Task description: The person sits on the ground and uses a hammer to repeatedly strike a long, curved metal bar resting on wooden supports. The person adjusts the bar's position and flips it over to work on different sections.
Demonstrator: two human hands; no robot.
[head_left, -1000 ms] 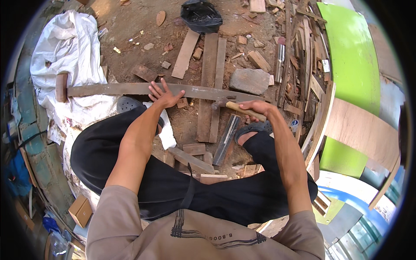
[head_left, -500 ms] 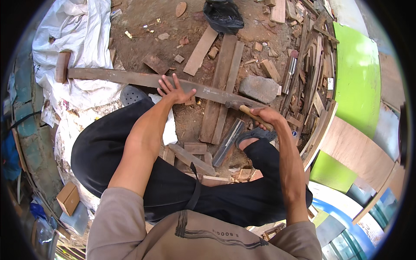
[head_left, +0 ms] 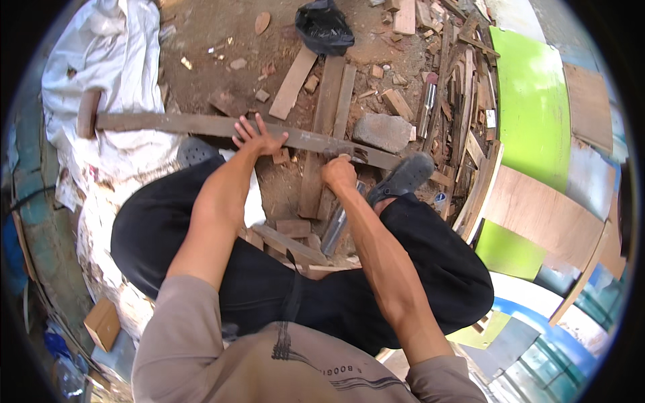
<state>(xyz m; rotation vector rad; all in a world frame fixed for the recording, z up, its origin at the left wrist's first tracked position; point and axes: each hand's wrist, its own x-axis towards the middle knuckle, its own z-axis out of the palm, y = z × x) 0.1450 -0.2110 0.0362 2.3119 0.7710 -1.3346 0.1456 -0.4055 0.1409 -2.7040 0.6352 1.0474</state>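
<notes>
A long weathered plank [head_left: 168, 123] lies across the dirt in front of my knees. My left hand [head_left: 258, 138] presses flat on its middle, fingers spread. My right hand [head_left: 338, 174] is closed around a wooden-handled tool, probably a hammer. The tool's dark head [head_left: 358, 155] rests against the plank just right of my left hand. Most of the handle is hidden inside my fist. I am squatting in black trousers, and my right foot in a grey shoe [head_left: 404, 176] is by the plank's right end.
Two planks [head_left: 330, 114] lie lengthwise under the long one, beside a grey stone [head_left: 383, 131]. A metal tube [head_left: 336, 230] lies between my feet. A black bag [head_left: 324, 27] is at the top, white sacking [head_left: 101, 67] to the left, scrap wood and green boards [head_left: 531, 114] to the right.
My right hand has moved left and forward, bringing the tool's head against the plank. My left hand stays pressed on the plank. My right foot has shifted closer to the plank.
</notes>
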